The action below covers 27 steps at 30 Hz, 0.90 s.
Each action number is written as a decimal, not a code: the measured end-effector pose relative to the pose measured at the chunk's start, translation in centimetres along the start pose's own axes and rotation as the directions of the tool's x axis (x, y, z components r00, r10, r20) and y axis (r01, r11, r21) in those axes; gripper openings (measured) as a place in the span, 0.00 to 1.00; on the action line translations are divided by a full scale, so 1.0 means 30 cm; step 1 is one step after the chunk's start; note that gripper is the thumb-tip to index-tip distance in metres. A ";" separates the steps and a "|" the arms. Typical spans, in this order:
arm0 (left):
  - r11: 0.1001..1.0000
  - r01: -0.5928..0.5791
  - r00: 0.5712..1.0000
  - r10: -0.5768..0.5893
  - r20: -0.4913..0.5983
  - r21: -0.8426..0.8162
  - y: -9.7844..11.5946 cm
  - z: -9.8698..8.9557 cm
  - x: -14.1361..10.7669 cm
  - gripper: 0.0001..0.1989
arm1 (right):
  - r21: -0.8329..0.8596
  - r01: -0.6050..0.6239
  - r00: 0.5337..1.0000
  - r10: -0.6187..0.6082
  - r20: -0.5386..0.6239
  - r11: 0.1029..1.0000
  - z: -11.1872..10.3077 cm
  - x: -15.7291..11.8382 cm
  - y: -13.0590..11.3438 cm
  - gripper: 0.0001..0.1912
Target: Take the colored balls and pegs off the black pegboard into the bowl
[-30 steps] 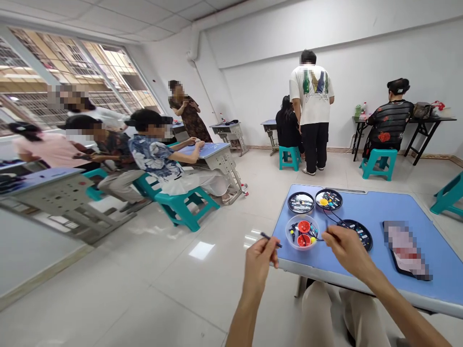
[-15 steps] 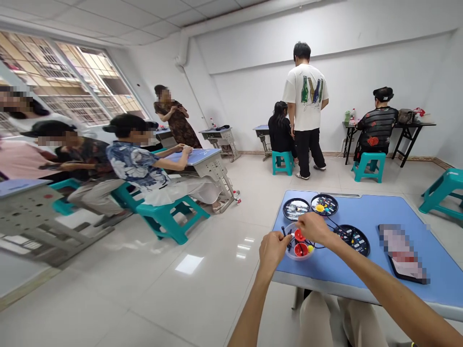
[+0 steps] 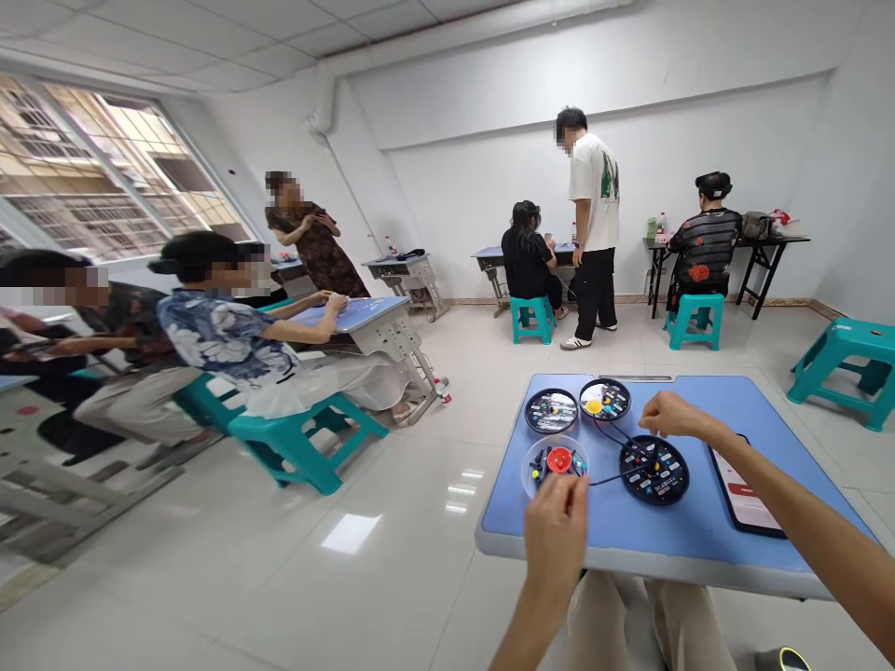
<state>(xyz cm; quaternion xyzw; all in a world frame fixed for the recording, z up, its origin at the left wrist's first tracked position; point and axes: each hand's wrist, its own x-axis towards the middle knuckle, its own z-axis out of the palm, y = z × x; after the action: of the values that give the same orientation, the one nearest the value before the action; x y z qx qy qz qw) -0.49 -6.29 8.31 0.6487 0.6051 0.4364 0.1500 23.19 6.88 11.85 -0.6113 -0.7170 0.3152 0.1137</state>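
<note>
My left hand (image 3: 556,531) hovers at the near edge of the blue table (image 3: 629,531), fingertips pinched on the end of a thin black cord (image 3: 605,479). Just beyond it stands a clear bowl (image 3: 538,457) holding a red cap and small coloured beads. My right hand (image 3: 675,417) hangs with curled fingers above a round black tray (image 3: 654,471) of beads. Whether it holds anything is hidden. Two more round black trays (image 3: 551,411) (image 3: 605,399) lie at the table's far side, one with a yellow piece.
A phone (image 3: 745,485) lies on the table to the right of the trays. A teal stool (image 3: 846,359) stands to the far right. Several other people sit or stand at desks to the left and along the back wall.
My right hand left the clear bowl and moved right, over the black tray. My left hand moved from the bowl's left side to its near side. The view swung left.
</note>
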 end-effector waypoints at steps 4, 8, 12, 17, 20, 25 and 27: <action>0.984 -0.031 0.980 0.064 0.187 -0.174 0.069 0.170 -0.082 0.10 | 0.232 -0.071 0.990 0.041 0.135 0.970 0.069 0.024 0.061 0.09; 0.992 0.026 0.969 0.005 0.246 -0.121 0.086 0.298 -0.072 0.13 | 0.274 -0.128 0.986 0.091 0.142 0.953 0.107 0.018 0.097 0.05; 1.000 -0.018 0.972 0.013 0.235 0.018 0.097 0.370 -0.033 0.13 | 0.323 -0.144 0.985 0.105 0.136 0.935 0.115 -0.009 0.105 0.05; 0.977 -0.021 0.977 -0.025 0.211 0.212 0.110 0.421 -0.002 0.07 | 0.350 -0.141 0.984 0.091 0.155 0.926 0.108 -0.020 0.091 0.04; 0.965 -0.033 0.983 -0.016 0.183 0.261 0.104 0.434 0.005 0.05 | 0.341 -0.107 0.988 0.060 0.145 0.934 0.109 0.002 0.087 0.09; 0.949 -0.033 0.987 -0.018 0.159 0.313 0.086 0.444 0.005 0.07 | 0.228 -0.027 0.998 0.014 0.061 0.973 0.127 0.059 0.076 0.12; 0.940 -0.043 0.987 -0.013 0.160 0.340 0.083 0.448 0.007 0.08 | 0.194 -0.012 0.996 -0.006 0.092 0.981 0.132 0.074 0.069 0.12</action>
<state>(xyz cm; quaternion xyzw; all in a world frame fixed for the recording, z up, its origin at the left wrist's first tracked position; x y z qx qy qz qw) 11.16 -2.17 2.48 0.7023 0.6528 0.2724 0.0798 22.19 7.86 7.05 -0.5833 -0.6863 0.4116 0.1391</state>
